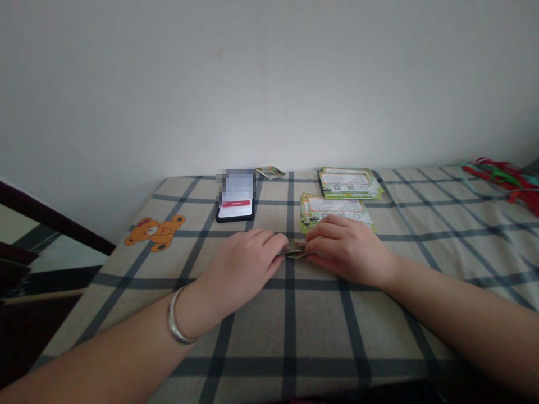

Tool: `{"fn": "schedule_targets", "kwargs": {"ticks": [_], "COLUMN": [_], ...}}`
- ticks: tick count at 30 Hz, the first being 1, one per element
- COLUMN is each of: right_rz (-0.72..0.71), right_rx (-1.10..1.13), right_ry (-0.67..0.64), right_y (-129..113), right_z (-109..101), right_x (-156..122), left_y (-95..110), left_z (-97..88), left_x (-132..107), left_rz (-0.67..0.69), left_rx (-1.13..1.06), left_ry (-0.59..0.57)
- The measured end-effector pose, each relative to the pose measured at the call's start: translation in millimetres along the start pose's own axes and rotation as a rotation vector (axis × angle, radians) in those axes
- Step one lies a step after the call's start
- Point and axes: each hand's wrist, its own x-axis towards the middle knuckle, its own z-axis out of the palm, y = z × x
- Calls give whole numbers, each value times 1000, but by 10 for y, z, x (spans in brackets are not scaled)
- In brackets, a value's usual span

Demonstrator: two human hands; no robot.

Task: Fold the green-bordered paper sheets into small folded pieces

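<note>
Between my two hands, low over the checked tablecloth, is a small folded piece of printed paper [295, 249], much of it covered by fingers. My left hand [252, 255], with a silver bangle at the wrist, is closed on its left end. The fingers of my right hand [347, 249] pinch its right end. Just beyond my right hand lies a stack of green and white printed cards [337, 206], partly hidden by the fingers. A second stack of like cards [350, 182] lies behind it, nearer the wall.
A phone [236, 210] with a lit screen lies left of the cards. Beside it, by the wall, is a small folded printed paper [270, 172]. A bear cutout [155, 233] is at the left, and red and green fabric [509, 182] at the far right.
</note>
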Motion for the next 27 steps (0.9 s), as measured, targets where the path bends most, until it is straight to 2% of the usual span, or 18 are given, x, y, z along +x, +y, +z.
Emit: {"fn": "schedule_targets", "kwargs": {"ticks": [6, 11, 15, 18, 21, 27], "right_rz": [-17, 137, 302, 344, 387, 515], "right_rx": [23, -53, -121, -127, -173, -379], "right_ry": [11, 181, 250, 275, 282, 139], "right_y": [18, 71, 192, 326, 458, 625], "right_z": [3, -18, -71, -108, -139, -173], "right_x": [-4, -4, -22, -22, 30, 359], "left_y": [7, -26, -31, -11, 5, 3], "left_z": [-4, 29, 13, -29, -57, -69], "left_x": [-20, -38, -21, -10, -11, -20], "left_rz": [-64, -130, -105, -82, -70, -70], "left_rx": [-13, -49, 2, 46, 67, 78], "left_ry": [54, 139, 46, -42, -67, -74]}}
